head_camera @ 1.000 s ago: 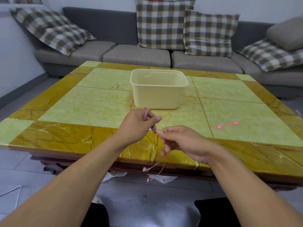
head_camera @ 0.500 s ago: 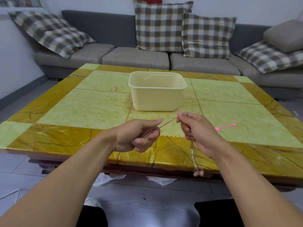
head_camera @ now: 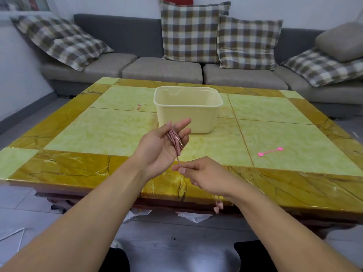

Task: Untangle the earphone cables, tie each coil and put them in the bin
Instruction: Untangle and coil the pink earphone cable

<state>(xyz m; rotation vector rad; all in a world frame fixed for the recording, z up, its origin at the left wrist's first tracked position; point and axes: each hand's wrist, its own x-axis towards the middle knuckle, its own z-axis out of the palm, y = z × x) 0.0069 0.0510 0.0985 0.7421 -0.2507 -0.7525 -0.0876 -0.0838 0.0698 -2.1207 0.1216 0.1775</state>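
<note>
Earphone cable [head_camera: 175, 139], pink, wound in several loops across the fingers of my left hand [head_camera: 160, 147], which I hold palm-up with the fingers nearly straight above the near part of the table; the loops lie over them rather than in a fist. One strand runs down from the coil to my right hand [head_camera: 203, 176], where thumb and forefinger pinch it just below the left palm; the two hands sit close together without touching. Earbuds [head_camera: 218, 206], pink, two, hang under my right wrist past the table's front edge, on the cable's loose end. Bin [head_camera: 188, 109], cream plastic, rectangular, open-topped, stands upright on the table [head_camera: 102, 134] just beyond my left fingertips, apart from the coil; I can see nothing inside from this angle. Cable tie [head_camera: 270, 151], pink, thin with rounded ends, lies flat on a pale green tile to the right, well apart from both hands. Table top: yellow-green tiles with amber marbled border. Sofa [head_camera: 161, 71], grey, with checked cushions [head_camera: 193, 32], behind the table.
</note>
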